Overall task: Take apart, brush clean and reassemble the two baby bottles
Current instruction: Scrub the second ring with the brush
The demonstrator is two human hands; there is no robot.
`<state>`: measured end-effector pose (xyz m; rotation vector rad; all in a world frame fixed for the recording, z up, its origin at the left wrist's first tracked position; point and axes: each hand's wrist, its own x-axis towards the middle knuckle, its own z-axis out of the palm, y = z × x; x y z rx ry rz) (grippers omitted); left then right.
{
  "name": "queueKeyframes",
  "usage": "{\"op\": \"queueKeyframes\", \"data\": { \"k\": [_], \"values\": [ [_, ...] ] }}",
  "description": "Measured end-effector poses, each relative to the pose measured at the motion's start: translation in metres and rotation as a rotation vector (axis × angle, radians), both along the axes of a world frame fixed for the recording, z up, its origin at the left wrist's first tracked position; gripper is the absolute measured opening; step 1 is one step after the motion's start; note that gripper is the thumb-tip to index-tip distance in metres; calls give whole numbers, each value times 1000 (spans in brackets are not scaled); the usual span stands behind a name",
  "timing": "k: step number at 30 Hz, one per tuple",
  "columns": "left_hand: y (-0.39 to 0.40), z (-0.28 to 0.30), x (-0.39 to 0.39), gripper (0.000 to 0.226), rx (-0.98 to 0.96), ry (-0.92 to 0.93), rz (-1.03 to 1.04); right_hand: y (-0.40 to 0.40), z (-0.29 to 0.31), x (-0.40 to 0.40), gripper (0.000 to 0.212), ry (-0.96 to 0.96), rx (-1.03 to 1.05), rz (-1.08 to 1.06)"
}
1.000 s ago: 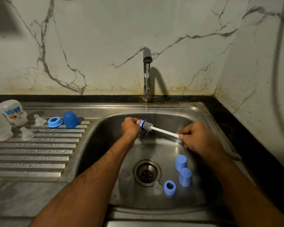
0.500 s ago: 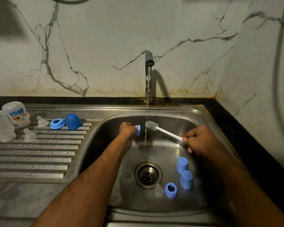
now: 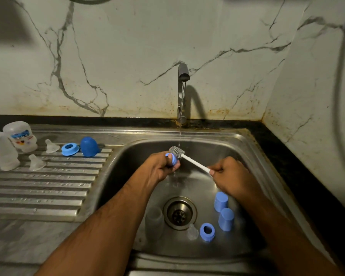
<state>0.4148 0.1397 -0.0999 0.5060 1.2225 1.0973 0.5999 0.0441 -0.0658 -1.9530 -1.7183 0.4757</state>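
The brush (image 3: 177, 152) has been brought back against the small blue bottle part (image 3: 172, 157) after being held apart from it half a second ago, so scrubbing of this piece is judged to be resuming under the running tap (image 3: 183, 72). The part, probably a screw ring, is gripped in the curled fingers of the left hand (image 3: 161, 166); the white handle is pinched by the fingers of the right hand (image 3: 230, 176).

Below the fingers, in the sink (image 3: 253, 156), two blue caps (image 3: 221, 199), a blue ring (image 3: 207, 231), a clear teat (image 3: 192, 232) and a clear bottle (image 3: 154, 219) are lying around the drain. Well left of the fingers, on the draining board (image 3: 48, 188), two bottles (image 3: 20, 136), two teats, a ring and a cap are set out.
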Motion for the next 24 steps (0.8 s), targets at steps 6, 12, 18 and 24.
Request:
{"op": "queueKeyframes", "data": {
  "k": [6, 12, 18, 24],
  "values": [
    [8, 3, -9, 37, 15, -10, 69, 4, -8, 1, 20, -8, 9, 17],
    [2, 2, 2, 32, -19, -49, -37, 7, -7, -1, 20, -64, 48, -25],
    [6, 4, -13, 23, -65, -210, 20, 5, -9, 6, 20, -18, 29, 5],
    [11, -1, -14, 25, -87, -314, 191, 4, -9, -2, 24, -16, 8, 48]
  ]
}}
